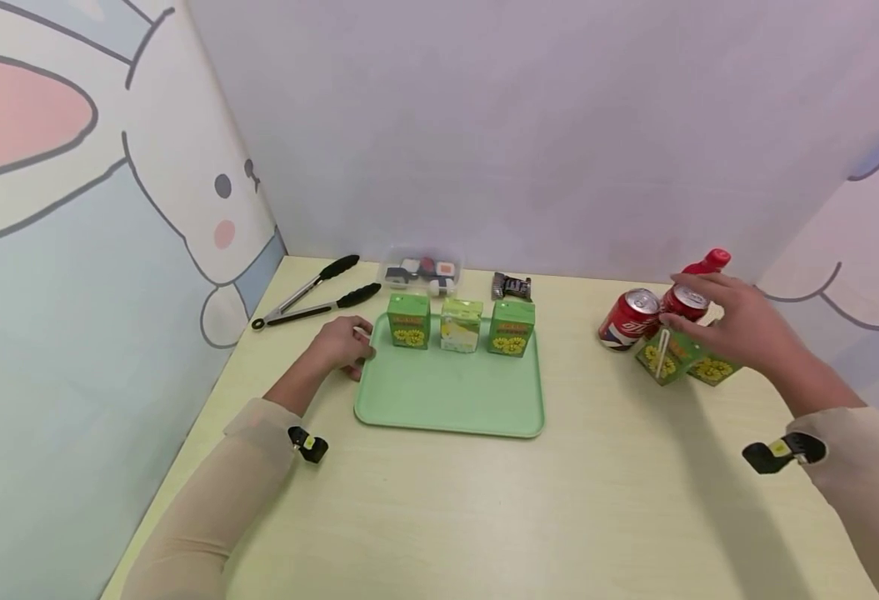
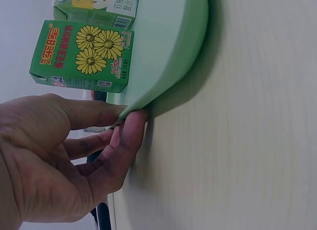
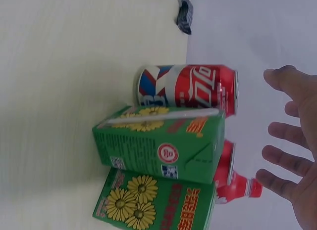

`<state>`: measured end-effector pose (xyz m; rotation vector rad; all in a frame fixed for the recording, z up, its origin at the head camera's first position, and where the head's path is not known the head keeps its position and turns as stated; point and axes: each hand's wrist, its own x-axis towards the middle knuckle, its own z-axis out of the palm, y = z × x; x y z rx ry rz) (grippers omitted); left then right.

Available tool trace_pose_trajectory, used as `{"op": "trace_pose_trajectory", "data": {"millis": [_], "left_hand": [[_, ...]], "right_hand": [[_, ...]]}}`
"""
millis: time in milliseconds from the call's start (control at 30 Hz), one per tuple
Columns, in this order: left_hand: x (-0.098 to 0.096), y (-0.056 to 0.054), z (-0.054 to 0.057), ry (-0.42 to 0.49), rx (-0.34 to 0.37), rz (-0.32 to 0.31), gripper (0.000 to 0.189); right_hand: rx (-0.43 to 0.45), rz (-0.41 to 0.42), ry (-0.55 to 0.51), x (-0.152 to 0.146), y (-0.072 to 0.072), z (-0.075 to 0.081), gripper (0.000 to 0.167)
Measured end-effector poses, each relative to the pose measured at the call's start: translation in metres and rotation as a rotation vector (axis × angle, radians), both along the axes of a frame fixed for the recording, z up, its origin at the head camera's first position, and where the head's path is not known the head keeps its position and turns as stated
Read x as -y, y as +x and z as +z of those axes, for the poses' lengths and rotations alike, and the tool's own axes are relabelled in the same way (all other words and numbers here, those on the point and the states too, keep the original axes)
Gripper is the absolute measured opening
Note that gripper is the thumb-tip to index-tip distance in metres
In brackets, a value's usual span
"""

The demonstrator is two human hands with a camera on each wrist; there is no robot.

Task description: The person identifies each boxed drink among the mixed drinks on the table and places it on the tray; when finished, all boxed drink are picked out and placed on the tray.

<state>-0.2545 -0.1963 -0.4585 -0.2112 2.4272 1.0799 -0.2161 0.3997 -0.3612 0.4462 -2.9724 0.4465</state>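
My left hand (image 1: 343, 346) pinches the left rim of a light green tray (image 1: 450, 396) between thumb and fingers, as the left wrist view shows close up. Along the tray's far side stand three drink cartons: a green carton (image 1: 409, 322), a paler yellow-green carton (image 1: 460, 327) and another green carton (image 1: 511, 330). My right hand (image 1: 739, 325) hovers over a group of drinks at the right, its fingers apart and holding nothing. Below it are a green carton with a straw (image 3: 158, 141), a second green carton (image 3: 153, 203), a red soda can (image 1: 629, 320) and another red can (image 1: 682, 307).
A red-capped bottle (image 1: 709, 262) stands behind the cans, partly hidden by my right hand. Black-tipped tongs (image 1: 312, 296) lie spread at the back left. Beside them are a clear plastic box (image 1: 422, 268) of small pieces and a dark wrapped packet (image 1: 512, 287). Walls border the table.
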Motion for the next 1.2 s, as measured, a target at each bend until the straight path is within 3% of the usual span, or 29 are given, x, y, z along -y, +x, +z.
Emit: {"op": "trace_pose_trajectory", "data": {"millis": [167,367,533,767,1033,1200], "left_hand": [[0.0,0.004,0.0,0.016,-0.013,-0.004,0.053],[0.0,0.005,0.001,0.028,-0.027,-0.01,0.054],[0.0,0.005,0.001,0.026,-0.028,-0.009,0.054],[0.0,0.005,0.001,0.03,-0.035,-0.011,0.052],[0.0,0.004,0.001,0.021,-0.03,-0.009,0.052],[0.0,0.004,0.0,0.024,-0.029,-0.006,0.053]], "right_hand": [[-0.004,-0.05,0.028,-0.028,0.002,-0.007,0.068],[-0.04,-0.049,-0.007,-0.058,0.005,-0.02,0.06],[0.011,-0.069,-0.01,-0.077,0.008,-0.029,0.054],[0.047,-0.077,0.011,-0.084,0.015,-0.043,0.058],[0.03,-0.114,-0.053,-0.09,0.017,-0.063,0.06],[0.074,-0.173,-0.107,-0.091,0.017,-0.072,0.063]]}}
